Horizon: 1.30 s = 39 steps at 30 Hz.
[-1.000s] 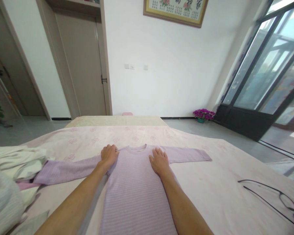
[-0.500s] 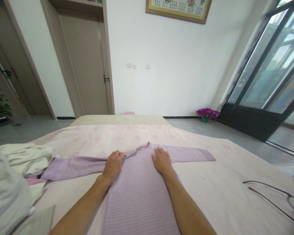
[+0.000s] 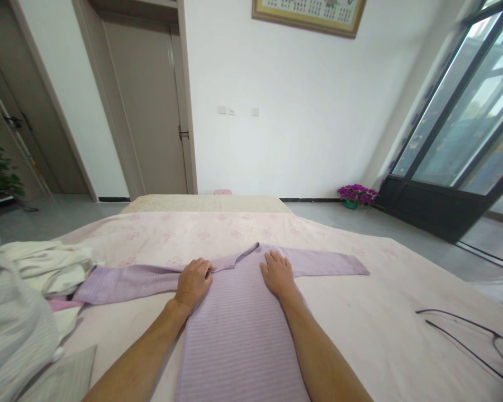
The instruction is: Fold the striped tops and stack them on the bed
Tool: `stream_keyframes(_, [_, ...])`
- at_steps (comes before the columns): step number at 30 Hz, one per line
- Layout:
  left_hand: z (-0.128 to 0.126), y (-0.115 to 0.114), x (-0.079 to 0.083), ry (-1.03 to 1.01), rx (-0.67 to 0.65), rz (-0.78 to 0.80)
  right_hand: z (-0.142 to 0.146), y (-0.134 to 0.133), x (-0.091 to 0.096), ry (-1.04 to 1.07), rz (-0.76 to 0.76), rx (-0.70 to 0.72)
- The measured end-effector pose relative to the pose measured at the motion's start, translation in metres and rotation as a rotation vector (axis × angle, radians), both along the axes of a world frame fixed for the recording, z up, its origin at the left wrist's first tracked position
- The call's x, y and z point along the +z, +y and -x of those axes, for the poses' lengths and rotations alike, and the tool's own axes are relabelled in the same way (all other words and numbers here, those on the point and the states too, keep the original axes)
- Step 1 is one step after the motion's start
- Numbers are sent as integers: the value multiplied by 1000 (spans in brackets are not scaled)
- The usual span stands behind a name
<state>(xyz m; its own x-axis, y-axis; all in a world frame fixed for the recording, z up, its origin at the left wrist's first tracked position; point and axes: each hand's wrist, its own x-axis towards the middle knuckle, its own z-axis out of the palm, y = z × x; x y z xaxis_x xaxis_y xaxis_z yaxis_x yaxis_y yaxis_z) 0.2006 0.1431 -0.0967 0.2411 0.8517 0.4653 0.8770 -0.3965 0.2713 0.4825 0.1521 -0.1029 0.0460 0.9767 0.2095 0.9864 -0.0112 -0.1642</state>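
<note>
A lilac striped long-sleeved shirt (image 3: 238, 329) lies spread out in front of me, its collar pointing away and both sleeves stretched sideways. My left hand (image 3: 194, 283) grips the cloth at the left shoulder, with fingers curled and pressed together on it. Over by the right shoulder, my right hand (image 3: 278, 273) rests flat on the fabric, fingers stretched out. The end of the left sleeve reaches a heap of clothes. Part of the shirt's right edge is hidden under my right forearm.
White and grey clothes (image 3: 17, 312) are piled at the left, with a grey-green folded cloth (image 3: 67, 377) in front. Eyeglasses (image 3: 465, 329) lie at the right on the pink flowered sheet (image 3: 360, 324). Farther off stands a pot of purple flowers (image 3: 356, 194).
The collar edge near my left hand has shifted slightly, and the neck opening looks a little wider. My right hand stays in place. The view has tilted slightly.
</note>
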Motion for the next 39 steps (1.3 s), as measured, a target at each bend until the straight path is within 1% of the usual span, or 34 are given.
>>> stream_keyframes(8, [-3, -3, 2, 31, 44, -32, -1, 1, -1, 0, 11, 5])
stream_keyframes(18, [0, 1, 1, -39, -26, 47, 0, -1, 1, 4, 5, 1])
stream_keyframes(22, [0, 1, 2, -36, -22, 59, 0, 0, 1, -5, 18, -4])
stream_keyframes(29, [-2, 2, 2, -17, -19, 22, 0, -1, 1, 3, 12, -4])
stream_keyframes(34, [-2, 5, 3, 10, -27, 27, 0, -2, 2, 11, -4, 1])
stream_keyframes(39, [-3, 6, 4, 45, -32, 40, 0, -2, 3, 2, 14, -3])
